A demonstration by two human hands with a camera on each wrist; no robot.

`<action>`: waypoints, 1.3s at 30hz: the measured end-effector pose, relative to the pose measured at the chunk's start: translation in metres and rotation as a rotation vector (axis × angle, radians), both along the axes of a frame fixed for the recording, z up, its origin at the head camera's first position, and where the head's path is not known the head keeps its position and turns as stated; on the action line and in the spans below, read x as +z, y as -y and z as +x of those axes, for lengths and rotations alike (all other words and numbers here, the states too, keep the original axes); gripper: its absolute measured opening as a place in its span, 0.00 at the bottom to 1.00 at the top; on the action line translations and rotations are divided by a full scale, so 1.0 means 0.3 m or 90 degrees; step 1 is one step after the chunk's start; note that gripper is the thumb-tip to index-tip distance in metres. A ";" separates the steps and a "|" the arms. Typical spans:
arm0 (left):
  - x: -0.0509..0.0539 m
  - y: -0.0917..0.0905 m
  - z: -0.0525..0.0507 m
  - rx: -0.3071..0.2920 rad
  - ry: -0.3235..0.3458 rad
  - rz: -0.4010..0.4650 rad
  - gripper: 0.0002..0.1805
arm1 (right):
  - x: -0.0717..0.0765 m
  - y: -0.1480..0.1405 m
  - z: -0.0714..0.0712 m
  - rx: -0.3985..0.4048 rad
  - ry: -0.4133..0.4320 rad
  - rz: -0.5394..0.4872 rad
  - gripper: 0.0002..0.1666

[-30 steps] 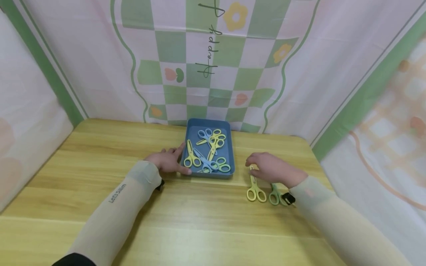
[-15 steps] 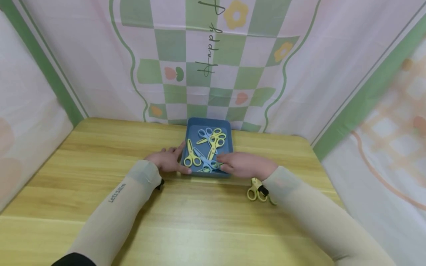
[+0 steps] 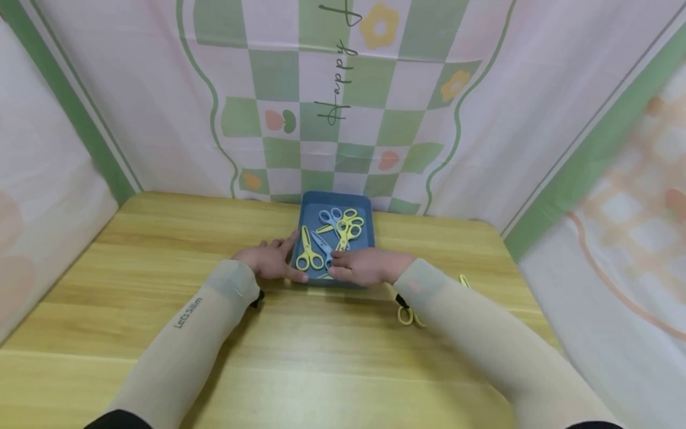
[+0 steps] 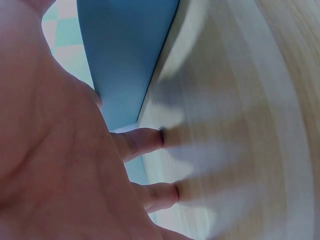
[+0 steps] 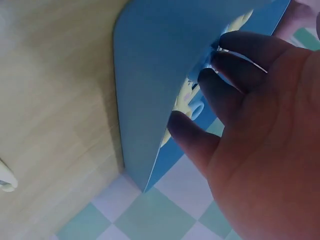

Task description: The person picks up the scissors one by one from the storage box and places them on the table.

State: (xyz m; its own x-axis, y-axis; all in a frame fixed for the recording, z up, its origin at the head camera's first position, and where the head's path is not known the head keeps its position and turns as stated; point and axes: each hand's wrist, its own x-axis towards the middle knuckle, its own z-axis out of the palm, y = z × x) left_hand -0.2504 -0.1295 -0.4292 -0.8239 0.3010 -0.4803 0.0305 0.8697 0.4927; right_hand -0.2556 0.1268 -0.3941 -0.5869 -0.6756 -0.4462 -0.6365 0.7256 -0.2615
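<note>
A blue tray (image 3: pixel 336 198) stands against the backdrop with several yellow and blue scissors in it. My left hand (image 3: pixel 270 262) rests at its left side, thumb at the near left corner and fingers spread along the wall. Over the near right part of the tray is my right hand (image 3: pixel 367 266), its fingertips at a blue pair of scissors (image 3: pixel 321 242); whether they touch it I cannot tell. In the right wrist view the fingers of my right hand (image 5: pixel 270 125) are spread and slightly bent above the scissors. Yellow scissors (image 3: pixel 308 258) lie by the left wall.
On the wooden table (image 3: pixel 300 357), yellow scissors (image 3: pixel 405 316) lie partly hidden under my right wrist. Another pair's tip (image 3: pixel 464 280) shows beyond the right forearm. A patterned cloth (image 3: pixel 318 77) hangs behind the table, with more cloth at both sides.
My right hand has moved left from above the scissors on the table into the tray area, then a little further left over the blue scissors. The left hand has stayed in place.
</note>
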 end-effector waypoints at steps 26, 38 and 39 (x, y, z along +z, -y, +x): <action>-0.011 0.015 -0.031 -0.020 0.004 -0.005 0.73 | 0.031 0.110 -0.187 -0.131 -0.173 0.059 0.06; -0.006 0.007 -0.022 -0.015 0.014 0.000 0.69 | 0.012 0.117 -0.177 -0.139 -0.206 0.081 0.11; -0.008 0.007 -0.022 -0.014 0.015 0.002 0.69 | 0.011 0.117 -0.177 -0.140 -0.211 0.084 0.11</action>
State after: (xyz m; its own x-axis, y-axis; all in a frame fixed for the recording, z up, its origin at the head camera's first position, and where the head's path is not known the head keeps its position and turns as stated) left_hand -0.2570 -0.1315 -0.4315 -0.8058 0.3201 -0.4982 0.0380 0.8675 0.4959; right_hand -0.3086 0.0916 -0.3908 -0.8372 -0.4674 -0.2838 -0.4963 0.8674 0.0356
